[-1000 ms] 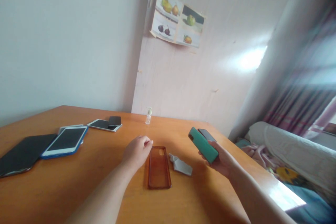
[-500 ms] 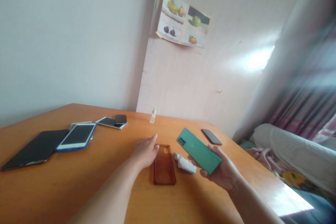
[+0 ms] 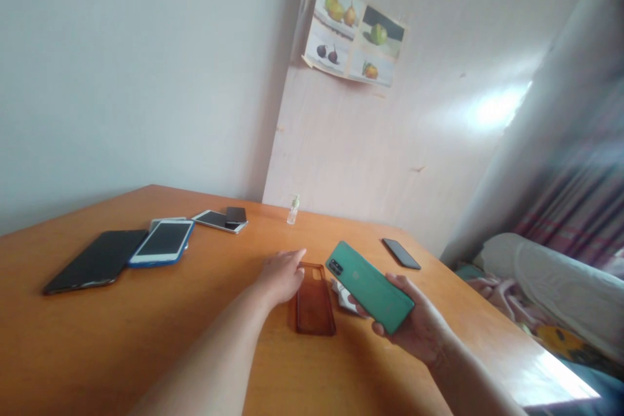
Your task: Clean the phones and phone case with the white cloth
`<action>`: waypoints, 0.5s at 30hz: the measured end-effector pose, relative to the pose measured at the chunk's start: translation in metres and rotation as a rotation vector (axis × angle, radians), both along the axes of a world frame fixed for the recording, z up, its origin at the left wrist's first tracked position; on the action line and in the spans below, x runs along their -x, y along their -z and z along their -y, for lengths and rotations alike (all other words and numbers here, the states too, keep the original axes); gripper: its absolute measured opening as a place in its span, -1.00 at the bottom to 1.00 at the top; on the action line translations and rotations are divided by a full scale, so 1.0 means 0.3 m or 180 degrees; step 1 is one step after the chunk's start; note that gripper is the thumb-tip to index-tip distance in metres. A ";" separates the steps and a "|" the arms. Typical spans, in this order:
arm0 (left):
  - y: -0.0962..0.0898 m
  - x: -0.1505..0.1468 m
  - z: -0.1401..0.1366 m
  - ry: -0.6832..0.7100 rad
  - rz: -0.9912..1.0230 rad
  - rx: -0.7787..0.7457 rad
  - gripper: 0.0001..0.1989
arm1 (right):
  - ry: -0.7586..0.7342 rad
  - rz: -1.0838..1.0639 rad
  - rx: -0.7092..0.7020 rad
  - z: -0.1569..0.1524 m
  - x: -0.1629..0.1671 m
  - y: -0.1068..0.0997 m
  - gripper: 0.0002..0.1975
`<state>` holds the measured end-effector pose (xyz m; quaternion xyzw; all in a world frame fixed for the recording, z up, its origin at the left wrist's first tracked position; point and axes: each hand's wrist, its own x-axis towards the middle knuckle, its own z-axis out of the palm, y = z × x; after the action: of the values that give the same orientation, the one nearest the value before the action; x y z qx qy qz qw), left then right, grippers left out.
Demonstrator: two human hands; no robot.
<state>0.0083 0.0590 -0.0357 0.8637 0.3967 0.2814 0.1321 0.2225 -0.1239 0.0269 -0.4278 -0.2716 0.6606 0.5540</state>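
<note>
A green smartphone (image 3: 368,286), back and camera block facing me, is held tilted above the table by my right hand (image 3: 414,322), with the thumb along one long edge and fingers under the other. Flat on the table lies an amber-brown see-through phone case (image 3: 316,305). At its upper left edge rests my left hand (image 3: 283,276), index finger stretched forward and thumb apart, by the rim; whether it presses on the case I cannot tell. A crumpled white tissue (image 3: 345,299) lies right of the case, partly covered by the phone.
On the left are a black tablet (image 3: 97,260), a white phone in a blue case (image 3: 163,244) and a white tablet (image 3: 214,220) with a dark phone (image 3: 236,215) on it. Farther back stands a pump bottle (image 3: 293,209). Another dark phone (image 3: 400,253) lies near the right edge.
The view has turned slightly left. My right hand has brought the green phone a little left, toward the case, covering more of the tissue. My left hand keeps its place beside the case.
</note>
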 end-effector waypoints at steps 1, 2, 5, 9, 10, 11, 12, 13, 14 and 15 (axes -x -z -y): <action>0.000 0.000 0.001 0.0004 -0.0009 0.0003 -0.53 | -0.0061 -0.0009 -0.0027 0.001 0.005 -0.001 -0.50; -0.001 0.000 0.002 -0.0008 -0.0015 0.0008 -0.54 | -0.0117 -0.0015 -0.0049 0.002 0.010 -0.001 -0.50; -0.006 0.002 0.005 -0.0091 -0.0011 0.0021 -0.59 | -0.0190 0.0056 -0.0085 0.003 0.024 0.001 -0.48; -0.015 0.004 0.002 -0.0226 0.0012 0.0068 -0.65 | 0.0018 0.0623 -0.0222 0.008 0.046 -0.002 -0.55; -0.017 0.005 0.000 -0.0260 0.0020 0.0097 -0.66 | 0.0103 0.0863 -0.0305 0.012 0.053 -0.007 -0.58; -0.020 0.006 -0.002 -0.0294 0.0029 0.0135 -0.67 | 0.0183 0.1133 -0.0386 0.016 0.062 -0.013 -0.60; -0.022 0.007 -0.003 -0.0322 0.0038 0.0180 -0.68 | 0.0254 0.1424 -0.0445 0.019 0.072 -0.019 -0.61; -0.025 0.009 -0.005 -0.0346 0.0047 0.0231 -0.68 | 0.0317 0.1727 -0.0471 0.022 0.084 -0.026 -0.61; -0.028 0.011 -0.006 -0.0365 0.0056 0.0287 -0.69 | 0.0373 0.2030 -0.0455 0.024 0.096 -0.032 -0.60; -0.030 0.013 -0.007 -0.0381 0.0067 0.0345 -0.70 | 0.0414 0.2319 -0.0404 0.024 0.109 -0.037 -0.58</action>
<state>0.0045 0.0610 -0.0267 0.8271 0.4609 0.2759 0.1657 0.1899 -0.1311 0.0379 -0.6159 -0.4635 0.4104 0.4873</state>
